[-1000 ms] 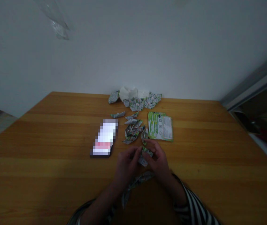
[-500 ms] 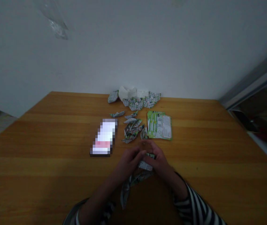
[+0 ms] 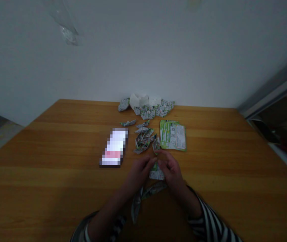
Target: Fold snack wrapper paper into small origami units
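Between my hands is a small piece of printed green-and-white paper [image 3: 156, 173], its lower part showing below my fingers. My left hand [image 3: 141, 169] pinches its upper left side with thumb and fingers. Opposite, my right hand [image 3: 170, 168] has its thumb and fingers closed on the upper right side. Two folded paper strips lie on the table just below: one long and pointed [image 3: 136, 205], the other slanting [image 3: 154, 190]. Beyond my fingertips sits a pile of folded paper pieces [image 3: 143, 139], with a single folded piece [image 3: 155, 144] at its right.
A lit phone [image 3: 114, 148], its screen blurred out, lies left on the wooden table [image 3: 44, 151]. Flat printed papers [image 3: 173, 135] are stacked right of the pile. Near the wall stand joined folded papers [image 3: 147, 111] and white tissue [image 3: 138, 100].
My right fingers have shifted up along the paper's top edge, and more of the paper shows. The view has moved slightly, so everything sits a little further right.
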`<state>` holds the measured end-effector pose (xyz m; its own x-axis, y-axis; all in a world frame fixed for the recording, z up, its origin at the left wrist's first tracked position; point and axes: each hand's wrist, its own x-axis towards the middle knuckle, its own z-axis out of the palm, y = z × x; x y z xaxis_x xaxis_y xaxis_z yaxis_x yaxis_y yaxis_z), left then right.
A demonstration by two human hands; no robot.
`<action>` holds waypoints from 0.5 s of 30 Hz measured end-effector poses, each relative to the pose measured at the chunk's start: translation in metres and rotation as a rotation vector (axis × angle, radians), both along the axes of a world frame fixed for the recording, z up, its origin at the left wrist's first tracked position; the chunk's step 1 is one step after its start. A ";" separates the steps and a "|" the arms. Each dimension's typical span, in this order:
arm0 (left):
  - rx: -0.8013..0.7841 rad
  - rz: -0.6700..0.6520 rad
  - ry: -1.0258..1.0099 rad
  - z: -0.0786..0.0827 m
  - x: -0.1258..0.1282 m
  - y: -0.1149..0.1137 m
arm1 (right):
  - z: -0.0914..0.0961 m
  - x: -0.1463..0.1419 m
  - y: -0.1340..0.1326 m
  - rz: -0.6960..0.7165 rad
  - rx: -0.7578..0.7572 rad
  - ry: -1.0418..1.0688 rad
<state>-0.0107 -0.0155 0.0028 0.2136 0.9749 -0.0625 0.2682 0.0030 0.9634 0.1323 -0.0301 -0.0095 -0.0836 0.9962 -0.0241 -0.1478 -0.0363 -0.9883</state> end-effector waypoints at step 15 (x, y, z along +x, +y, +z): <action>-0.123 0.036 -0.343 0.008 -0.006 0.005 | 0.006 0.014 -0.005 0.030 0.590 -0.517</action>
